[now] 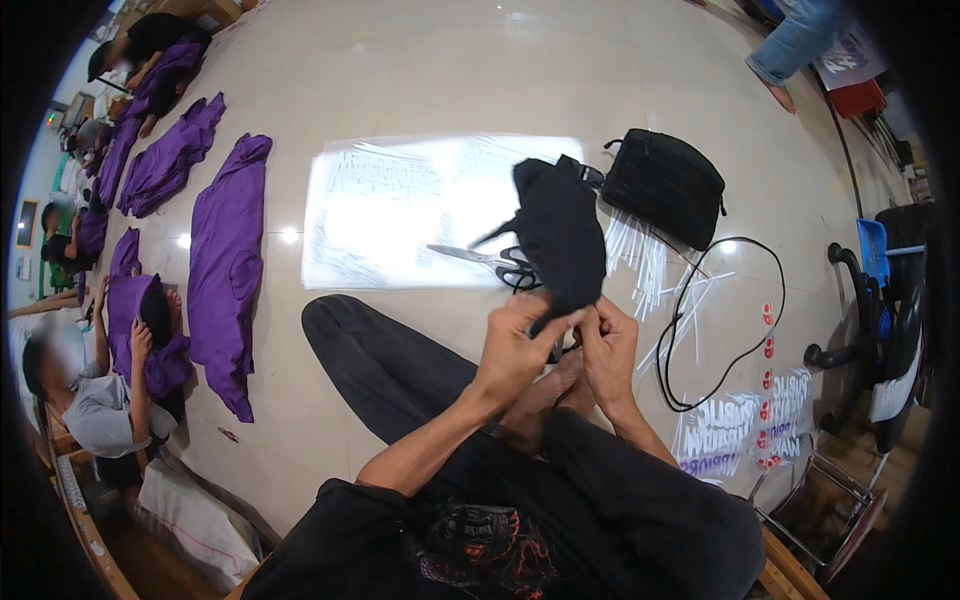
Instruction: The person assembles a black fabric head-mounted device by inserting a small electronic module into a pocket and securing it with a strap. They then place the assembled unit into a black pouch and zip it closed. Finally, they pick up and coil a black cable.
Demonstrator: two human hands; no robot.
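Both of my hands meet in front of my crossed legs, fingers pinched on the lower edge of a black cloth item (565,235). It hangs away from me above the floor, with a thin strap end trailing on its left; its exact kind cannot be told. My left hand (520,340) grips the bottom left edge. Close beside it, my right hand (607,345) pinches the bottom right. Partly hidden beneath the cloth, a pair of scissors with black handles (470,254) lies on a stack of glossy white sheets (375,225). A black zipped bag (665,185) rests just right of the cloth.
Narrow white strips (645,265) and a looped black cord (780,290) lie on the floor at right, near clear printed sheets (745,425). Purple garments (228,270) are spread at left, where several people sit. A black chair (870,330) stands far right.
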